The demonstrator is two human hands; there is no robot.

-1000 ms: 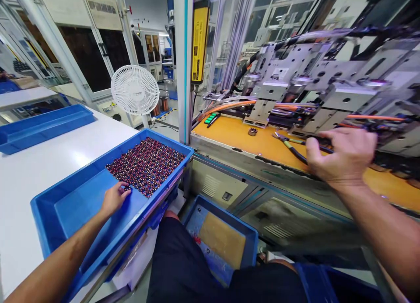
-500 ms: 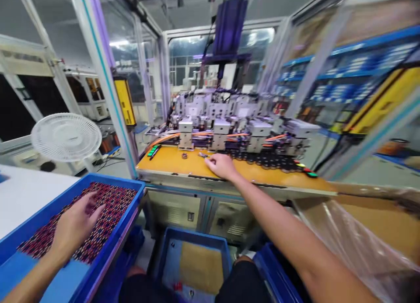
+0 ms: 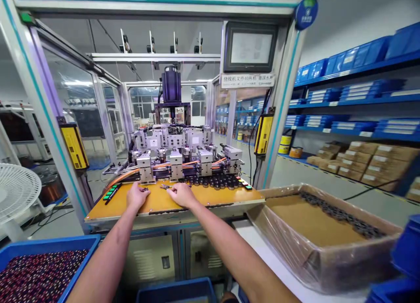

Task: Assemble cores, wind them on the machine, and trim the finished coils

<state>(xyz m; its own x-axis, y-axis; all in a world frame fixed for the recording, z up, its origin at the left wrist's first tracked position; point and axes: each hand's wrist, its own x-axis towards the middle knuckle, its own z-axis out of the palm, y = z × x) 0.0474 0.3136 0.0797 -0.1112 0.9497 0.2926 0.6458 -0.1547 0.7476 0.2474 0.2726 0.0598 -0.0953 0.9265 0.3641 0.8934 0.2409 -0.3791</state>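
Observation:
Both my hands rest on the yellow worktop point(image 3: 210, 196) in front of a winding machine point(image 3: 177, 154). My left hand point(image 3: 137, 195) lies knuckles up with its fingers curled under; what it holds is hidden. A small dark ring point(image 3: 145, 189) sits just beyond its fingertips. My right hand point(image 3: 181, 193) is closed around the handles of a pair of pliers point(image 3: 164, 187), whose jaws point left between the two hands. A row of dark round parts point(image 3: 216, 181) lines the machine's front edge.
A blue tray point(image 3: 78, 259) of several small red and dark cores sits at bottom left, with a white fan point(image 3: 16, 193) behind it. A plastic-lined cardboard box point(image 3: 324, 255) stands at right. Another blue bin point(image 3: 177, 290) is below. Green buttons point(image 3: 110, 193) sit on the worktop's left.
My view swung right to face the machine. My left hand left the blue tray and came up onto the yellow worktop beside my right hand, which stayed on the worktop.

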